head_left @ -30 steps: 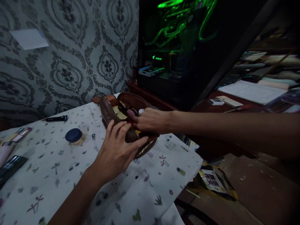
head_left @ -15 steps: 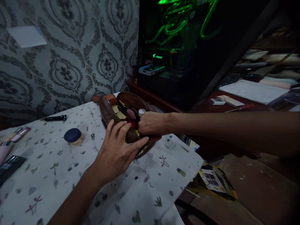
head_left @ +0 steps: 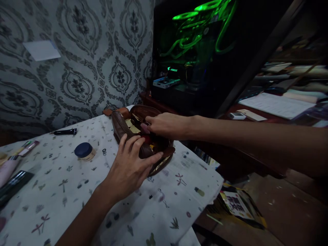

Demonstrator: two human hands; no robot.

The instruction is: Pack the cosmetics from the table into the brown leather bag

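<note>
A brown bag (head_left: 120,125) lies unzipped near the table's far edge, with gold-coloured items (head_left: 133,126), a pink item (head_left: 145,128) and something red inside. My left hand (head_left: 133,164) rests on the bag's near side, fingers spread over its rim and thumb along the zipped edge. Over the bag's right part is my right hand (head_left: 166,125), its fingers curled down at the opening beside the pink item. Whatever those fingers hold, if anything, is hidden. A jar with a dark blue lid (head_left: 84,150) stands left of the bag.
A black tube (head_left: 65,132), a dark green item (head_left: 15,186) and pink tubes lie at the left on the patterned tablecloth (head_left: 102,218). A computer case (head_left: 184,89) with green lights stands behind. Papers (head_left: 276,104) lie at the right.
My right hand has moved up and slightly left within the bag's opening. The white round cap beside it no longer shows. My left hand keeps its place on the bag.
</note>
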